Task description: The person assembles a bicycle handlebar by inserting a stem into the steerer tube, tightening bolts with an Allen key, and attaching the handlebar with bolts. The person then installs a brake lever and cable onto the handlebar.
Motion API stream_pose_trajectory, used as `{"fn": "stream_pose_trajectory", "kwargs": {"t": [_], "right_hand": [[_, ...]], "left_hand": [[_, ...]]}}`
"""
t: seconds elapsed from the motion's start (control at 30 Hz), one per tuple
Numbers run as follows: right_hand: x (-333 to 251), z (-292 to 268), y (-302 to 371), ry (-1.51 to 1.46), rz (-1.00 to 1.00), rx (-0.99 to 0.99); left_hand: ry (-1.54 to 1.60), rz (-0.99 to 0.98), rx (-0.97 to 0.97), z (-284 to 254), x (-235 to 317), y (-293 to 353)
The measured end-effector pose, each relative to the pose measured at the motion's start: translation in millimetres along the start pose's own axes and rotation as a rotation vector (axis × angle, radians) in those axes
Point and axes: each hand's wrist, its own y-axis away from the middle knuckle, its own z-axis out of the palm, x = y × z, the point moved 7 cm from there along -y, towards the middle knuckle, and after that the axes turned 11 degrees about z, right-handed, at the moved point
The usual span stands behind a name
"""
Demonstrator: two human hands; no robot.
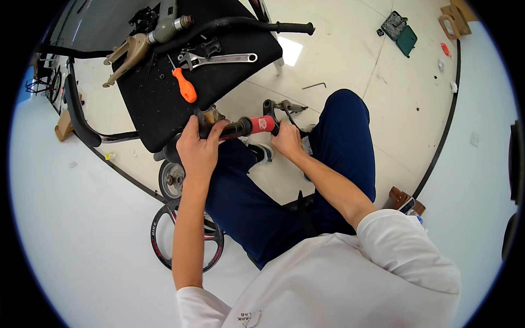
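Note:
A black tube with a red band (261, 124), which looks like part of a small bicycle frame, lies crosswise over my lap. My left hand (199, 147) is closed round its dark left end, beside a brownish metal piece (212, 115). At the other end, just past the red band, my right hand (286, 140) is closed on a dark forked metal part (269, 107). The fingers' undersides are hidden. On the black chair seat (145, 117) ahead lie an orange-handled screwdriver (186, 87), an adjustable wrench (221, 59) and a black handlebar (235, 23).
A tan fork-like part (134, 52) rests at the seat's far left. On the floor are an L-shaped hex key (314, 85), a green case (406, 41) and cardboard boxes (456, 21). Wheels (155, 240) stand by my left leg; a brown box (402, 199) is at right.

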Motion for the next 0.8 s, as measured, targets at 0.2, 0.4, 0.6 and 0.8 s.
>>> {"fn": "stream_pose_trajectory", "kwargs": {"t": [0.2,0.4,0.6,0.8], "right_hand": [[1,-1,-1,-0.017,0.011,-0.030],[0,-2,0,-0.011,-0.010,-0.059],[-3,-8,-8,-0.002,0.004,-0.006],[-2,-9,-13,0.051,0.003,-0.065]], "left_hand": [[-0.025,-0.016,-0.044,-1,-4,1],[0.103,0.335,-0.161,0,-8,-5],[0.049,0.071,-0.012,4,-2,-13],[0.049,-0.073,0.077,3,11,-14]]}}
